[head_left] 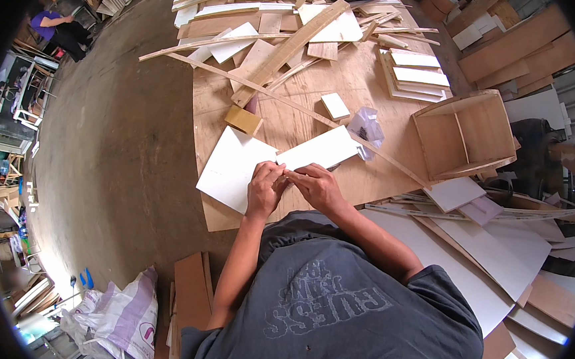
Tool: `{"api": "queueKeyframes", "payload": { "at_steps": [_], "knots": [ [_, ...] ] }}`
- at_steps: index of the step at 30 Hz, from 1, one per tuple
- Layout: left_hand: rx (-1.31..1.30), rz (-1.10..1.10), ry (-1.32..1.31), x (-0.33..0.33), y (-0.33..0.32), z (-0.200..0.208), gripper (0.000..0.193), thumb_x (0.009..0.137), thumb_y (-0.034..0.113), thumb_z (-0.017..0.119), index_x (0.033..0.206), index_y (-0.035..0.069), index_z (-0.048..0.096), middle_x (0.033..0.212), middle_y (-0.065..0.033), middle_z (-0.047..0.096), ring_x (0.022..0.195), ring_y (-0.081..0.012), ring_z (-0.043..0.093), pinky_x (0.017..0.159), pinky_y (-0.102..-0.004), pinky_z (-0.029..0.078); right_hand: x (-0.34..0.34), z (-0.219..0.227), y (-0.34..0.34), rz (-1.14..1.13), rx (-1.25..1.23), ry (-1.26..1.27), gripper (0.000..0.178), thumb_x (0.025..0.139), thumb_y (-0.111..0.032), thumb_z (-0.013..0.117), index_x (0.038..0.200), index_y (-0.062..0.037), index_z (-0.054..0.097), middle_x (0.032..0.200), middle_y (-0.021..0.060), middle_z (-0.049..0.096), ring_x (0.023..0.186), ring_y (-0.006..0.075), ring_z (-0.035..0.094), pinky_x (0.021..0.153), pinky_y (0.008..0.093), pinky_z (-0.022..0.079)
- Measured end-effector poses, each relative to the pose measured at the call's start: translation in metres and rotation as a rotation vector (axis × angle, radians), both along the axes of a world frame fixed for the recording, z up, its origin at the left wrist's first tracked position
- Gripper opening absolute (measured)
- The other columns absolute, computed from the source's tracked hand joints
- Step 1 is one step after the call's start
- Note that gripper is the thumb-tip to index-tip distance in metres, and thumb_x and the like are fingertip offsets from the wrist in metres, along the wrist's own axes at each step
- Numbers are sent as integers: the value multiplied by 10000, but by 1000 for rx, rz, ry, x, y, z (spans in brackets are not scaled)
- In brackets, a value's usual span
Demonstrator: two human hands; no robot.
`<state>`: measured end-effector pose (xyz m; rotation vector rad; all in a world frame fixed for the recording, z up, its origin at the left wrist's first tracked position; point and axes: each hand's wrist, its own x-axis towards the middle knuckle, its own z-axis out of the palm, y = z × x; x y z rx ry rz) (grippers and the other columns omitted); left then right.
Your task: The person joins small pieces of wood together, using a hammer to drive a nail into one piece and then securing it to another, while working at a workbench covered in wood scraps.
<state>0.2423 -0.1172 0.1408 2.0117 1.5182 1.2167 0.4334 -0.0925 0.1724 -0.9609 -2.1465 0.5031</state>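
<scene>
A long white board (pixel 324 149) lies on the desk (pixel 381 177) just beyond the hands, its near end at their fingertips. The left hand (pixel 266 186) and right hand (pixel 316 185) meet, fingers curled; whether they grip the board or something small, one cannot tell.

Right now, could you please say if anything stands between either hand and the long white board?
Nothing visible does: the left hand and right hand meet at the near end of the long white board. A thin wooden strip runs only by its far end.
</scene>
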Motion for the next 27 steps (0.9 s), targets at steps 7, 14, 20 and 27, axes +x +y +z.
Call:
{"api": "queueKeyframes", "payload": {
  "at_steps": [7,14,20,27],
  "knots": [
    [-64,55,-41,2,-4,-9,261,822,123,860,1055,34,783,1079,-63,694,1085,-301,644,930,-423,556,-6,0,-3,-55,-100,85,351,874,-68,782,1225,-75,757,1003,91,763,881,280,722,794,396,584],
    [-58,59,-97,6,-3,-8,180,780,136,892,919,92,785,1075,-49,732,1132,-303,639,977,-425,541,71,-32,-8,-409,-190,415,245,775,103,547,987,-10,593,825,124,621,776,261,659,750,369,534],
    [-56,66,-70,11,-2,-11,164,791,128,889,912,90,786,1095,-66,742,1154,-317,639,1006,-445,527,97,-80,-25,-506,-214,14,256,869,-8,655,1121,-55,647,1025,164,679,980,355,676,864,441,539],
    [-74,58,-54,10,-4,-11,146,825,123,875,928,84,779,1132,-90,746,1178,-326,650,995,-452,541,92,-100,-17,-482,-172,-133,402,909,-147,747,1303,-123,669,1372,118,638,1220,336,619,1058,448,491]
  ]
}}
